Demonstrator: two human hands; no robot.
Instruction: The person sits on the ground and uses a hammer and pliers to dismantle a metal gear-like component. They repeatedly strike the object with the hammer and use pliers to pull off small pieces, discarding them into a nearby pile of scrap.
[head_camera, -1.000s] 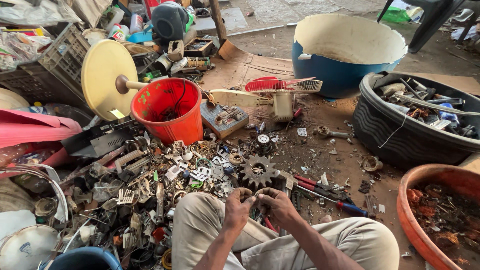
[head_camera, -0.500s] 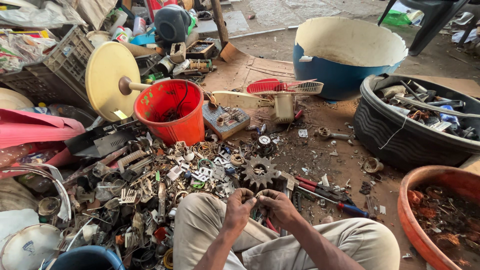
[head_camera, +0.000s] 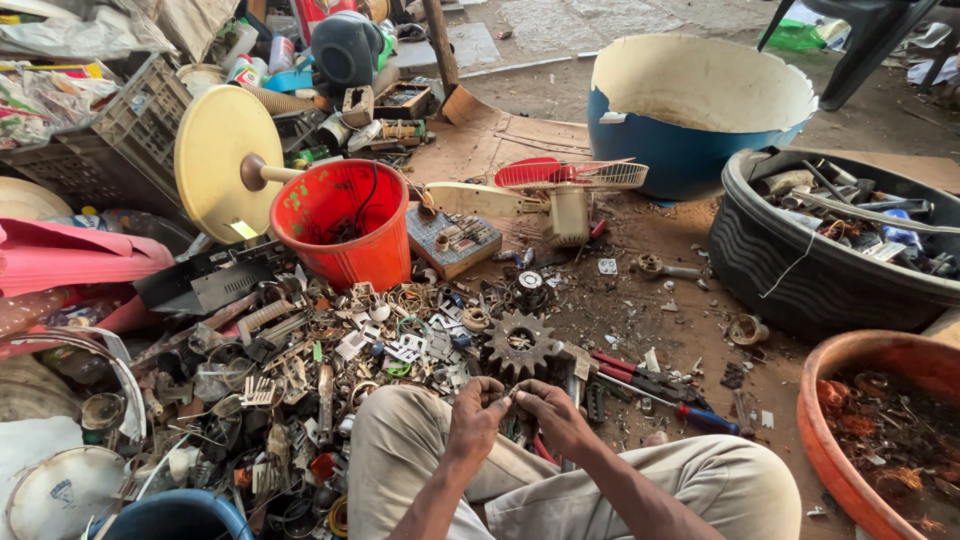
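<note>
I sit on the ground with my legs crossed in beige trousers. My left hand (head_camera: 473, 420) and my right hand (head_camera: 553, 415) meet just above my knees, fingers pinched together on a small dark metal part (head_camera: 511, 401) held between them. Just beyond my fingers lies a rusty toothed gear (head_camera: 519, 343) on the dirt. Red-handled pliers (head_camera: 640, 378) and a red and blue screwdriver (head_camera: 675, 408) lie to the right of my right hand.
A heap of scrap metal parts (head_camera: 290, 390) spreads to my left. An orange bucket (head_camera: 345, 225), a blue tub (head_camera: 690, 110), a black tub of scrap (head_camera: 800, 270) and an orange basin (head_camera: 850, 440) ring the spot. A circuit board (head_camera: 452, 240) lies by the bucket.
My hands stay together on the small part, fingers shifting slightly. The view has barely moved.
</note>
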